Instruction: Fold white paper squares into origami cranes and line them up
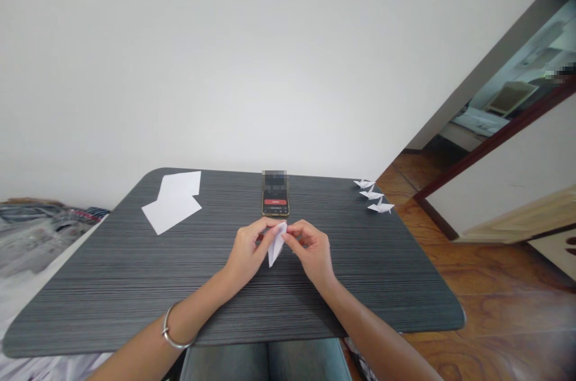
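Between both hands, above the middle of the dark table (180, 285), is a narrow folded piece of white paper (276, 246). Its lower end tapers to a point towards me. My left hand (252, 246) pinches the upper left of the paper with thumb and fingers. On the other side, my right hand (312, 246) pinches the upper right edge, its fingertips close to the left ones. Just beyond the fingers lies a phone (276, 208) with a red bar on its screen.
Overlapping sheets of white paper (173, 213) lie at the table's left. Three folded paper cranes (380, 207) stand in a row near the right edge. A white wall (270, 69) rises behind the table. Cloth and clear plastic (40, 237) are at far left.
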